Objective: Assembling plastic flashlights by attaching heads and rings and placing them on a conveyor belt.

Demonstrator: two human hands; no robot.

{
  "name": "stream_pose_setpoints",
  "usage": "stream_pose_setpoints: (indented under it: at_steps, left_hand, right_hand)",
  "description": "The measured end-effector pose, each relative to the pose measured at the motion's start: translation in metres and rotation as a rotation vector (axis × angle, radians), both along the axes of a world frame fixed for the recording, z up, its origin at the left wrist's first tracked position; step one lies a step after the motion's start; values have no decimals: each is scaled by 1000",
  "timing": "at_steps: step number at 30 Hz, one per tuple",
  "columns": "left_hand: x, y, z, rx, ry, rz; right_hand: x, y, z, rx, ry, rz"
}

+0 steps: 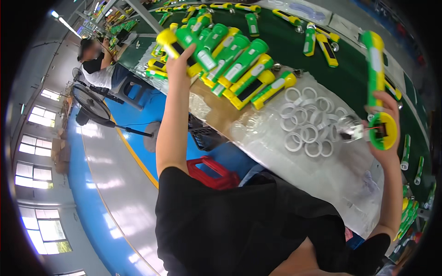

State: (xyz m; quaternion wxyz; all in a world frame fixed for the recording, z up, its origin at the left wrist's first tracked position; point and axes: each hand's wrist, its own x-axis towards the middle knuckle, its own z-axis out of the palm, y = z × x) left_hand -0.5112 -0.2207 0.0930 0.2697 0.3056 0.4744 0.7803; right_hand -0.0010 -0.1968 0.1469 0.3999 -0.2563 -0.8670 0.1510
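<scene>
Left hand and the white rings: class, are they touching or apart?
Apart. The head view shows the left hand well away from the white rings, with several green-and-yellow flashlights lying between them.

Glossy plastic flashlights point(376, 69), smooth rings point(301, 133), shiny metallic reflector point(348, 125)

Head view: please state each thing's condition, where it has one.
Green plastic flashlight with yellow rim, right hand: open, wires exposed
Shiny silver reflector: outside that flashlight
White plastic rings: loose, clustered
Yellow, black plastic flashlight, left hand: held
Green, yellow plastic flashlights: piled
Black round fan: spinning unclear
</scene>
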Motion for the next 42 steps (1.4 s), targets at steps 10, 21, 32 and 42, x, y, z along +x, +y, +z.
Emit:
stream_pose_setpoints:
  at_steps: [10,21,32,42]
  left_hand:
    - [-111,-47,-146,-207,-160,386]
    - [-87,-50,-127,-562,568,731]
    - [-118,-56,-126,-141,149,666]
    - [-100,-75,-149,-510,489,744]
  right_hand:
    - [-275,-55,-20,-4,-111,692]
    - [-304,-58,-48,-142,-222,646]
    - [-296,-52,-55,-153,-216,637]
    - [-293,-50,-57,-153,-157,664]
